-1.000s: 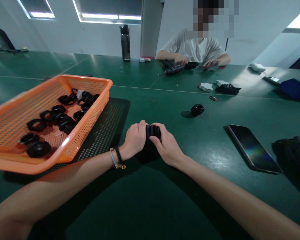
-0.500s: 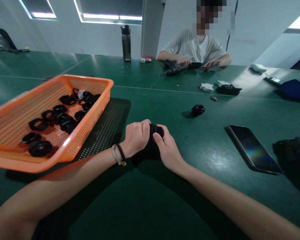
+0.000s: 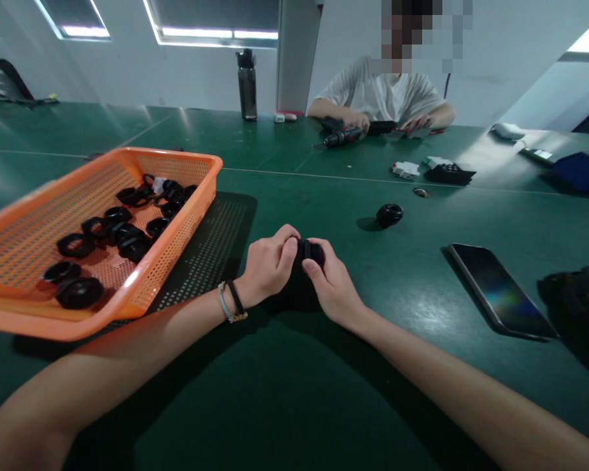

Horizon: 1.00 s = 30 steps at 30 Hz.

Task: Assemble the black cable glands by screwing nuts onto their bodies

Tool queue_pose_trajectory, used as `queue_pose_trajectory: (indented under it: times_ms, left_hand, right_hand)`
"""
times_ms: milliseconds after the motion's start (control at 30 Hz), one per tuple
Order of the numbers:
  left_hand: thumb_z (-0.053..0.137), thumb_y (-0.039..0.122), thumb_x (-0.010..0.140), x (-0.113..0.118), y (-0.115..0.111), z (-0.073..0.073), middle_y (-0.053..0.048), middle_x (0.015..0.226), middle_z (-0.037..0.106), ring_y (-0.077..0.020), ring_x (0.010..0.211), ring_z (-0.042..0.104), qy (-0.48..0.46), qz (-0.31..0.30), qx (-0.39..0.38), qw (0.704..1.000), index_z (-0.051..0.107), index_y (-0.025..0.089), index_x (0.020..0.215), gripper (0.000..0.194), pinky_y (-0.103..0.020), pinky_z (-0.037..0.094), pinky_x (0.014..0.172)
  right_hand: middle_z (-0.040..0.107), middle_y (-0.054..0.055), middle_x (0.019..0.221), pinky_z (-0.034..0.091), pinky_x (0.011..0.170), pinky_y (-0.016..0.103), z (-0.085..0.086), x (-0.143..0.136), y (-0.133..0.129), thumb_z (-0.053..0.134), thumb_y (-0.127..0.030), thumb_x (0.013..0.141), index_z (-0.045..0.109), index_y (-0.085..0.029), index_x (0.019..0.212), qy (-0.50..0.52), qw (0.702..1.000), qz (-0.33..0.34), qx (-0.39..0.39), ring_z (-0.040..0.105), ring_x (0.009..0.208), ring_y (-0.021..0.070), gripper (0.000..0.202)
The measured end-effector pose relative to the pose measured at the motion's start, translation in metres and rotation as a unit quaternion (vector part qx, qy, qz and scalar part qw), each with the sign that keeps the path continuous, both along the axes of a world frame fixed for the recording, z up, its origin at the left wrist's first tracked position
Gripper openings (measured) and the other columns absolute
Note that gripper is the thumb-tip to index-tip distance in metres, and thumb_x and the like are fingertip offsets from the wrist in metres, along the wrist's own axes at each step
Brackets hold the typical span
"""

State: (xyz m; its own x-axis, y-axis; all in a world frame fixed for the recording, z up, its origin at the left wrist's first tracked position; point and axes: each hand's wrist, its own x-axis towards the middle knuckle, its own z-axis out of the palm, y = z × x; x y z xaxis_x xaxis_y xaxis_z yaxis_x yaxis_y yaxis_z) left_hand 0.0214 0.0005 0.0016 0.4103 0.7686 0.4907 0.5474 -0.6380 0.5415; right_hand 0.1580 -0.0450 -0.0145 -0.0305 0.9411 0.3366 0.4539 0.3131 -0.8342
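Note:
Between my two hands is a black ribbed plastic fitting [image 3: 308,250], held just above the green table. My left hand [image 3: 269,265] is closed on its left end, with the thumb along the near side; the fingers largely cover that end. My right hand [image 3: 334,281] grips the right end, thumb in front and fingers behind. A similar black fitting [image 3: 389,214] lies alone on the table, beyond my right hand. To the left, an orange perforated basket [image 3: 177,258] holds several black rings and fittings [image 3: 79,292].
A phone [image 3: 500,291] lies to the right, by a dark object [image 3: 576,301]. Across the table [image 3: 294,392] a person in a light shirt [image 3: 380,95] sits near a power drill [image 3: 343,136]. A bottle [image 3: 247,85] and white and black parts [image 3: 449,171] stand farther back.
My left hand has rotated around the fitting, its thumb now showing more on the near side. My right hand keeps its grip, shifted very slightly. The basket and loose fitting stay put.

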Motion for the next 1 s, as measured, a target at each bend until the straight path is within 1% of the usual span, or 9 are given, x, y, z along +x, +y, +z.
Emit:
queue_pose_trajectory:
  times_ms: [100,200,267,300,400,500,600,867,1000]
  left_hand:
    - [0.018,0.041,0.091,0.007,-0.005,-0.005,0.001,0.051,0.048,-0.0119,0.046,0.046,-0.122,0.001,-0.162,0.979,0.048,0.018,0.067,0.045,-0.023,0.034,0.046]
    - [0.018,0.049,0.09,0.011,-0.006,-0.009,0.005,0.038,0.037,-0.0093,0.034,0.036,-0.196,-0.026,-0.309,0.93,0.041,0.019,0.057,0.05,-0.022,0.029,0.038]
    - [0.017,0.05,0.09,0.012,-0.005,-0.01,0.006,0.035,0.035,-0.0087,0.03,0.033,-0.22,-0.039,-0.356,0.908,0.041,0.02,0.056,0.051,-0.022,0.027,0.035]
    - [0.018,0.049,0.09,0.012,-0.005,-0.01,0.006,0.034,0.035,-0.0087,0.029,0.033,-0.222,-0.04,-0.363,0.904,0.041,0.02,0.056,0.051,-0.022,0.027,0.035]
    - [0.021,0.042,0.09,0.011,-0.005,-0.008,0.005,0.035,0.035,-0.0096,0.032,0.036,-0.204,-0.028,-0.325,0.923,0.041,0.02,0.055,0.046,-0.022,0.028,0.037]
    - [0.021,0.036,0.089,0.009,-0.006,-0.007,0.003,0.042,0.04,-0.0111,0.041,0.041,-0.182,-0.002,-0.228,0.957,0.042,0.02,0.055,0.044,-0.024,0.031,0.044]
    - [0.02,0.034,0.089,0.008,-0.006,-0.007,0.001,0.051,0.046,-0.0126,0.049,0.046,-0.154,0.016,-0.152,0.976,0.047,0.019,0.059,0.044,-0.025,0.034,0.051]
    - [0.013,0.028,0.091,0.004,-0.006,-0.004,-0.003,0.059,0.055,-0.0148,0.055,0.05,-0.056,0.032,-0.08,0.995,0.06,0.017,0.076,0.051,-0.026,0.038,0.055]
    - [0.014,0.026,0.09,0.003,-0.005,-0.001,-0.004,0.063,0.06,-0.0154,0.057,0.054,0.01,0.035,-0.034,0.999,0.061,0.017,0.078,0.05,-0.026,0.038,0.057]
  right_hand:
    - [0.062,0.009,0.093,0.049,0.067,0.036,0.0,0.009,0.007,0.031,-0.066,0.084,0.044,-0.021,0.107,-0.088,0.993,0.012,0.079,0.061,0.076,0.022,0.052]
    - [0.062,0.012,0.101,0.051,0.074,0.04,-0.004,0.015,0.013,0.027,-0.066,0.085,0.044,-0.021,0.109,-0.151,0.979,0.032,0.133,0.062,0.088,0.0247,0.054]
    - [0.062,0.013,0.104,0.051,0.076,0.041,-0.006,0.017,0.014,0.028,-0.064,0.086,0.043,-0.021,0.111,-0.175,0.971,0.046,0.159,0.062,0.092,0.0257,0.052]
    - [0.062,0.014,0.105,0.051,0.076,0.042,-0.008,0.017,0.014,0.028,-0.063,0.086,0.042,-0.021,0.112,-0.182,0.967,0.051,0.169,0.062,0.093,0.0259,0.051]
    - [0.062,0.014,0.106,0.052,0.077,0.043,-0.01,0.016,0.014,0.029,-0.06,0.088,0.041,-0.02,0.113,-0.187,0.963,0.056,0.186,0.062,0.094,0.0261,0.049]
    - [0.062,0.014,0.104,0.052,0.075,0.043,-0.009,0.013,0.011,0.028,-0.059,0.088,0.04,-0.02,0.112,-0.178,0.967,0.052,0.176,0.062,0.093,0.0261,0.048]
    - [0.061,0.014,0.102,0.051,0.073,0.042,-0.006,0.008,0.007,0.028,-0.059,0.088,0.04,-0.02,0.112,-0.155,0.976,0.04,0.147,0.062,0.091,0.0257,0.047]
    - [0.061,0.009,0.09,0.049,0.06,0.035,-0.001,-0.004,-0.004,0.032,-0.061,0.086,0.04,-0.021,0.108,-0.057,0.996,0.001,0.065,0.06,0.07,0.0209,0.047]
    - [0.06,0.006,0.084,0.047,0.059,0.033,-0.001,-0.009,-0.007,0.036,-0.06,0.085,0.042,-0.022,0.106,0.003,0.999,-0.018,0.031,0.059,0.07,0.0208,0.044]
